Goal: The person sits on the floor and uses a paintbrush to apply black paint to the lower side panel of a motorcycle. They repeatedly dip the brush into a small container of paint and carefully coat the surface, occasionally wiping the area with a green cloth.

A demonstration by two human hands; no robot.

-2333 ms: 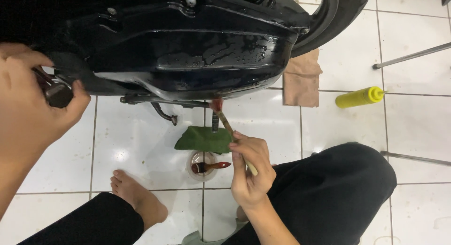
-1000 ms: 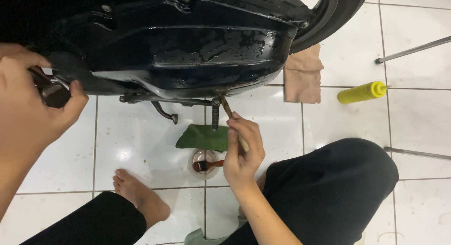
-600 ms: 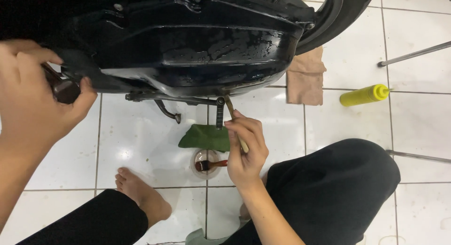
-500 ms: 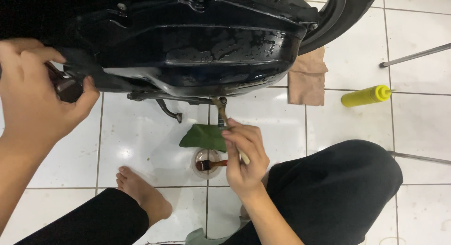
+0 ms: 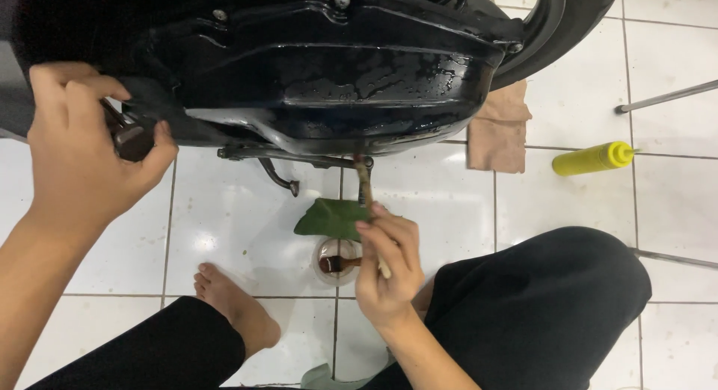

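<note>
A wet black engine cover (image 5: 329,76) of a scooter fills the top of the head view. My right hand (image 5: 387,266) holds a thin paint brush (image 5: 365,184) upright, its tip touching the cover's lower edge. Below that hand lies a green cloth (image 5: 329,218). A small round cup of dark liquid (image 5: 335,261) with a second brush in it stands on the tiles beside it. My left hand (image 5: 82,151) grips a dark round part (image 5: 133,139) at the cover's left end.
White floor tiles (image 5: 232,218) lie under the scooter. A brown folded rag (image 5: 499,128) and a yellow squeeze bottle (image 5: 594,158) lie at right, near the rear tyre (image 5: 553,31). Metal rods (image 5: 666,97) cross the right edge. My bare foot (image 5: 235,304) and black-trousered legs (image 5: 538,308) fill the bottom.
My right hand has raised the brush from near the green cloth up to the cover's lower edge. My left hand keeps its grip on the dark part.
</note>
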